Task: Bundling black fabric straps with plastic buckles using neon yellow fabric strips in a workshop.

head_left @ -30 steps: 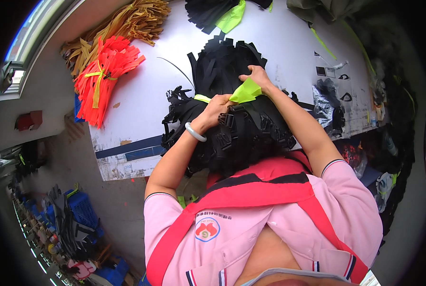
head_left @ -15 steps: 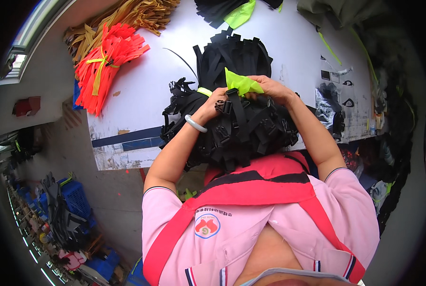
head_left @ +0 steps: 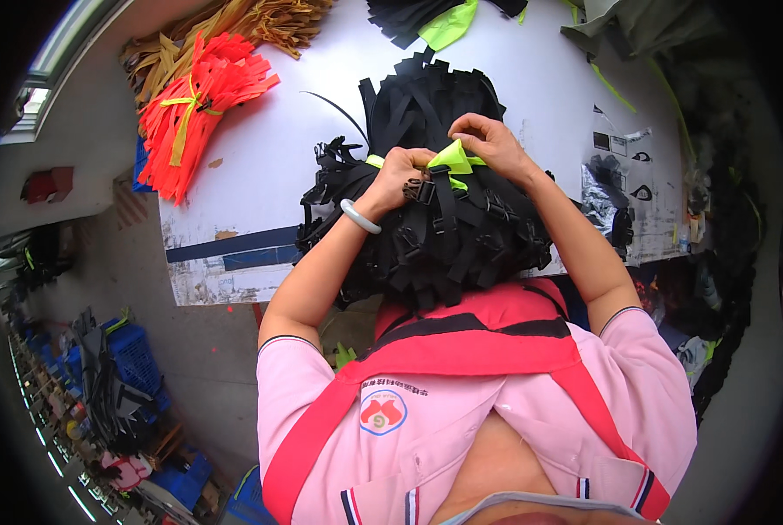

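Note:
A large bundle of black webbing straps (head_left: 431, 105) lies in front of me, with many black plastic buckles (head_left: 422, 191) on its near half. A bright yellow-green fabric strip (head_left: 451, 157) wraps across its middle and is bunched up on top. My left hand (head_left: 400, 178), wearing a pale bangle at the wrist, is closed on the strip's left side, against the straps. Above the strip's right side, my right hand (head_left: 494, 150) is bent in a pinch, its fingertips at the strip's upper edge. What lies under the left fingers is hidden.
The bundle rests on a white table (head_left: 260, 175). At the far left are an orange-red strap bundle (head_left: 200, 114) and tan straps (head_left: 273, 22). Another black bundle with a yellow-green tie (head_left: 448, 26) lies at the far edge. Clear plastic packaging (head_left: 603, 188) is on the right.
My right hand has risen and pulled back from the straps into a pinch. The strip, spread wide before, is now gathered narrower and folded. My left hand stays nearly in place.

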